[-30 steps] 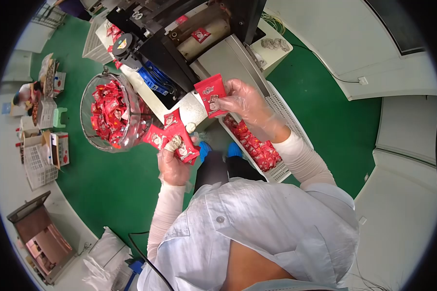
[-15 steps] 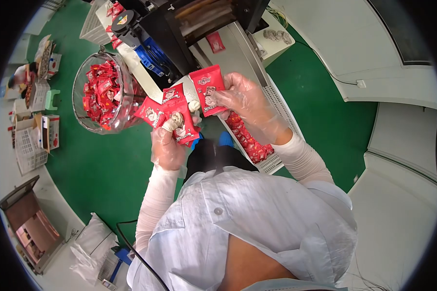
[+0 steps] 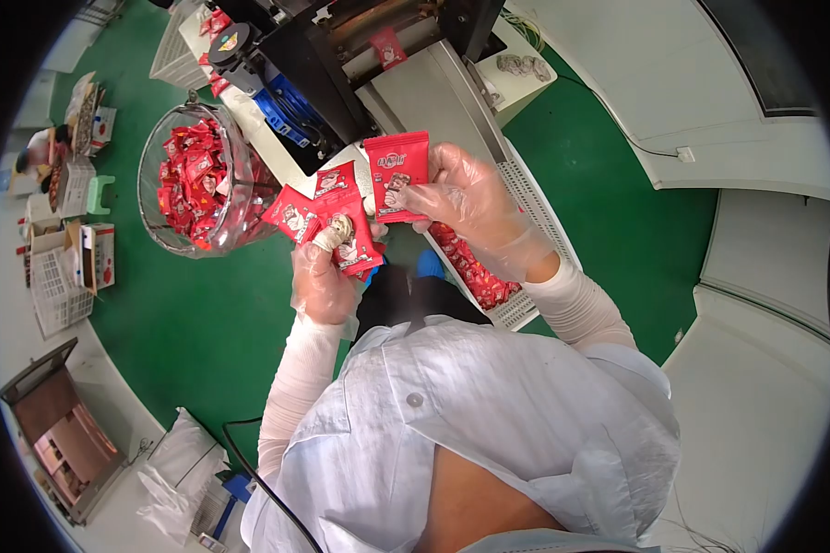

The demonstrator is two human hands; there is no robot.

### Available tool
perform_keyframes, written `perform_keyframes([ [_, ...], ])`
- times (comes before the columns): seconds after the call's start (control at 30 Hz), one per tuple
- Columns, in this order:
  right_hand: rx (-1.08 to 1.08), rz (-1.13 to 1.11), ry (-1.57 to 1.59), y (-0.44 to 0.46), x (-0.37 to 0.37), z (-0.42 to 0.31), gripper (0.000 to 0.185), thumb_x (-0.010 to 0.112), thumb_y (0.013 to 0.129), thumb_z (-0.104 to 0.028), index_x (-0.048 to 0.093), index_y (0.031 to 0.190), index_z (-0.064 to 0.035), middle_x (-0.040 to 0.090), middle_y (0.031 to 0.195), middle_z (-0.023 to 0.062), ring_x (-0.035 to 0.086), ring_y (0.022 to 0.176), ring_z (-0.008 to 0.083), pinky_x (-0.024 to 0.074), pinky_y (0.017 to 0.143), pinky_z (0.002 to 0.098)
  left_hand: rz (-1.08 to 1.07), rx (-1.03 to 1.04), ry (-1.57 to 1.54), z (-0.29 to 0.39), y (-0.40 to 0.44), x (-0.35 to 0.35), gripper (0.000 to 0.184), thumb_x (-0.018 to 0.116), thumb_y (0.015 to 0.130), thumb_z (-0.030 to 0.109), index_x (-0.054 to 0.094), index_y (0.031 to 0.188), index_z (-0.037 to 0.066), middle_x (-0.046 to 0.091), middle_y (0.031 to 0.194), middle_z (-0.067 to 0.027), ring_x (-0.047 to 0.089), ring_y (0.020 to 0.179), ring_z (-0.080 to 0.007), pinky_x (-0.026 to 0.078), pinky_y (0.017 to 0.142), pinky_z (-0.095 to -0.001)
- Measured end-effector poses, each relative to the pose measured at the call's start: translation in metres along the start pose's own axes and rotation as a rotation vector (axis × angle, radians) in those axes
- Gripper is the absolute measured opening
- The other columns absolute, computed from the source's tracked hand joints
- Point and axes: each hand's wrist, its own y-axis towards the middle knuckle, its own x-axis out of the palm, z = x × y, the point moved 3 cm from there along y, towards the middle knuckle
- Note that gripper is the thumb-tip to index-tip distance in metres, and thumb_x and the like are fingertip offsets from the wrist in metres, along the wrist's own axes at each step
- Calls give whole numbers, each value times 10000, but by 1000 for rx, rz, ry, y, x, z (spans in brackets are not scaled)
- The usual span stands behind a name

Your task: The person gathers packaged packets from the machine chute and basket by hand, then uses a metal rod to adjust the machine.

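Observation:
My left hand (image 3: 323, 281), in a clear plastic glove with a pale covering on the thumb, is closed on several red printed packets (image 3: 337, 217) fanned out under the thumb. Close beside them, my right hand (image 3: 466, 194), also gloved, grips one red packet (image 3: 398, 175) by its right side, its printed face toward me. The lower left of that packet is close to the fanned ones; I cannot tell whether they touch. Another red packet (image 3: 388, 47) lies at the opening of the black machine (image 3: 318, 69), beyond both hands.
A clear round container (image 3: 145, 198) full of red packets stands at the left. Below my right hand, a white perforated basket (image 3: 549, 217) holds more red packets. A metal chute (image 3: 433, 92) slopes from the machine. Boxes and a person (image 3: 41, 152) are at far left.
The loose packet on the chute has given way to one at the machine's opening. My right hand's packet has turned slightly more upright. Both hands keep their hold.

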Motion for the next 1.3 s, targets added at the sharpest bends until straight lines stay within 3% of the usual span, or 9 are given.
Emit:
perform_keyframes([
  [0.53, -81, 6, 100, -8, -5, 10, 294, 686, 839, -202, 531, 955, 19, 582, 748, 33, 508, 638, 52, 423, 572, 206, -37, 2, 0, -6, -2, -2, 352, 558, 813, 118, 516, 1111, -65, 631, 932, -168, 632, 792, -265, 518, 732, -357],
  [0.63, -63, 88, -244, -11, -45, 39, 313, 668, 848, -236, 535, 948, 29, 572, 761, 45, 516, 666, 77, 438, 600, 234, -32, 2, 7, -7, 1, -10, 378, 572, 804, 112, 504, 1127, -74, 628, 971, -182, 633, 803, -270, 520, 733, -357],
  [0.7, 182, 162, -378, -20, -89, 67, 339, 658, 846, -267, 546, 967, 30, 588, 823, 65, 537, 714, 126, 456, 664, 268, -6, 8, 15, -8, 2, -18, 391, 581, 798, 107, 499, 1132, -79, 626, 991, -190, 634, 807, -274, 521, 733, -358],
  [0.77, 21, 169, -635, -32, -142, 108, 346, 671, 823, -246, 559, 1006, 26, 588, 865, 84, 536, 777, 164, 454, 735, 300, 21, 8, 0, -8, 3, -24, 400, 589, 792, 102, 495, 1133, -83, 627, 1003, -196, 634, 808, -278, 523, 732, -360],
  [0.87, 428, 486, -613, -34, -157, 113, 366, 676, 803, -213, 561, 1057, 23, 609, 970, 131, 561, 897, 201, 447, 809, 324, 39, 12, 18, -9, 3, -30, 388, 566, 794, 91, 497, 1133, -83, 628, 1001, -199, 636, 805, -278, 526, 733, -365],
  [0.97, 272, 504, -544, -10, -153, 123, 292, 671, 803, -192, 551, 988, 0, 583, 919, 116, 548, 820, 157, 458, 749, 289, 46, -2, 42, -7, 1, -27, 385, 559, 794, 91, 498, 1134, -81, 628, 1006, -193, 634, 802, -270, 524, 737, -360],
  [1.03, 277, 442, -623, 31, -176, 185, 363, 677, 793, -238, 554, 1033, 5, 590, 973, 151, 567, 888, 198, 455, 806, 321, 47, 0, 59, -4, -1, -22, 386, 560, 796, 96, 500, 1135, -79, 627, 1012, -186, 630, 800, -259, 521, 737, -351],
  [1.17, 212, 394, -969, 76, -154, 180, 509, 684, 770, -339, 551, 1115, 11, 586, 1080, 218, 562, 1043, 296, 437, 897, 370, 39, -6, 37, 0, -4, -24, 414, 583, 806, 103, 476, 1167, -69, 610, 1032, -161, 595, 824, -245, 504, 747, -332],
  [1.3, 310, 451, -844, 111, -152, 188, 581, 691, 754, -375, 536, 1159, 12, 555, 1159, 243, 531, 1106, 341, 418, 943, 374, 88, 19, 55, 2, -8, -34, 374, 572, 809, 124, 520, 1129, -62, 624, 1007, -154, 610, 805, -226, 507, 712, -324],
])
